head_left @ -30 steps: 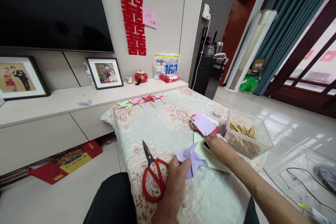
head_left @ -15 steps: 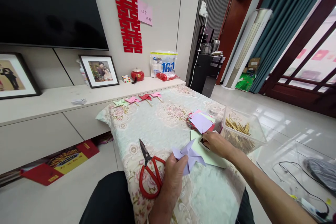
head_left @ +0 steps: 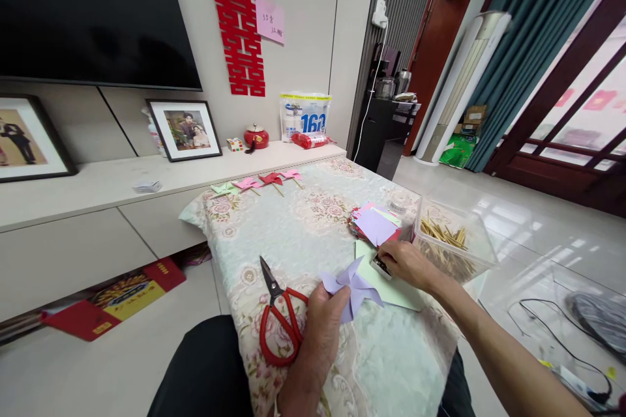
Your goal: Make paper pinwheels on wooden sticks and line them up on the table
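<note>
My left hand [head_left: 323,313] pinches a lilac paper pinwheel [head_left: 359,288], its folded blades facing up, above the tablecloth. To its right, my right hand [head_left: 403,262] has its fingertips drawn together at the edge of a small open box [head_left: 381,267] with dark little pieces in it. Whatever those fingertips hold is hidden. Under the box lies a pale green sheet [head_left: 398,293]. Red-handled scissors [head_left: 280,316] rest beside my left hand, blades pointing away from me. A stack of coloured paper squares [head_left: 375,227] sits just beyond my right hand.
A clear plastic box [head_left: 482,251] of thin wooden sticks [head_left: 447,234] stands at the table's right edge, with a tape roll [head_left: 400,201] near it. Several finished pinwheels [head_left: 271,179] lie along the far edge. Behind is a white cabinet [head_left: 98,192] with framed photos [head_left: 188,131].
My right hand has shifted slightly to the right at the small box, showing more of its dark contents. My left hand and the pinwheel stay nearly still.
</note>
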A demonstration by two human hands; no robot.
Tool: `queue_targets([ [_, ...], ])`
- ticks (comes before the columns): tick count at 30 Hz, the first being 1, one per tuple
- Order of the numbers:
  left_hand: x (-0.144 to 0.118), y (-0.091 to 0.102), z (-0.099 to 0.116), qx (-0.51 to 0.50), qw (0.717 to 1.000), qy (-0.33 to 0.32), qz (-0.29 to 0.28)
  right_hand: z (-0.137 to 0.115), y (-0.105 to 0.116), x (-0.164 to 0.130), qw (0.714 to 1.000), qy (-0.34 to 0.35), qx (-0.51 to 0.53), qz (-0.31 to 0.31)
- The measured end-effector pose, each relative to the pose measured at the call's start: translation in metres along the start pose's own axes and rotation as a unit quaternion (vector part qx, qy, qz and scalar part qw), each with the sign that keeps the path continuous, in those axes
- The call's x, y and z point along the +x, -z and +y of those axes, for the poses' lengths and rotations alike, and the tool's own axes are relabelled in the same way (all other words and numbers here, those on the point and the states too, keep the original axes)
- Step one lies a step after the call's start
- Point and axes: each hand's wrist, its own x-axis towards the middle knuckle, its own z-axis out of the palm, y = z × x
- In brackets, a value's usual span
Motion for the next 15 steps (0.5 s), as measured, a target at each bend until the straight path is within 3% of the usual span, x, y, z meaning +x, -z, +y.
queue_targets([
  [9,0.002,0.0,0.0,-0.005,1.0,-0.004,0.004,-0.011,-0.011,0.003,0.998,-0.053,0.003,0.043],
  [15,0.001,-0.003,0.002,-0.003,1.0,0.002,0.012,-0.01,-0.012,0.005,0.997,-0.053,0.018,0.048],
])
